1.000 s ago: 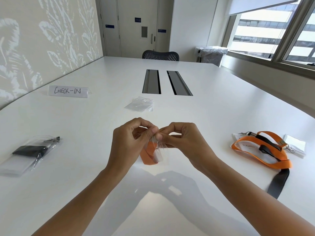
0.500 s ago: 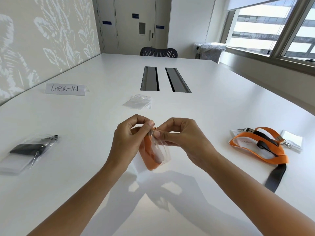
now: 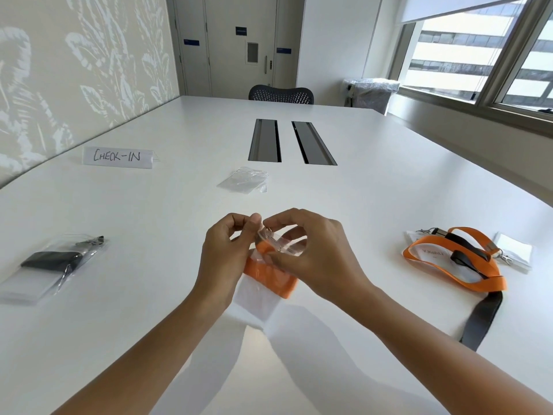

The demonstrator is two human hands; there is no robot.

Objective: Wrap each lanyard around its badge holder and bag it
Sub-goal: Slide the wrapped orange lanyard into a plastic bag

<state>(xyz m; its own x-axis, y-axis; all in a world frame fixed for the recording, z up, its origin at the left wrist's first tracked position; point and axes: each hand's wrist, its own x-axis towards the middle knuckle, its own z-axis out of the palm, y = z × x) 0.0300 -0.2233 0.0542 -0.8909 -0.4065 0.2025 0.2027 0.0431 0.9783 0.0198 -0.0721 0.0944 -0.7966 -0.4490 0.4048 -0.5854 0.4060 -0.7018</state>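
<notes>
Both hands hold a clear plastic bag (image 3: 282, 244) above the white table (image 3: 374, 199). Inside it sits a badge holder (image 3: 257, 298) wrapped in an orange lanyard (image 3: 269, 277). My left hand (image 3: 224, 259) pinches the bag's top edge at the left. My right hand (image 3: 317, 259) pinches the same mouth from the right, its fingers curled over it. The holder's white lower part hangs below the hands. A pile of spare clear bags (image 3: 244, 181) lies farther back at the centre.
A bagged black lanyard with its holder (image 3: 51, 268) lies at the left. At the right lie loose orange (image 3: 452, 265) and black lanyards (image 3: 481, 319) over white badge holders (image 3: 514, 253). A "CHECK-IN" sign (image 3: 118, 157) stands back left. Two cable slots (image 3: 290, 142) cut the table's middle.
The bag with the orange-wrapped holder has tilted and dropped lower, so more of the white holder shows beneath the hands. Both hands stay pinched at the bag's mouth.
</notes>
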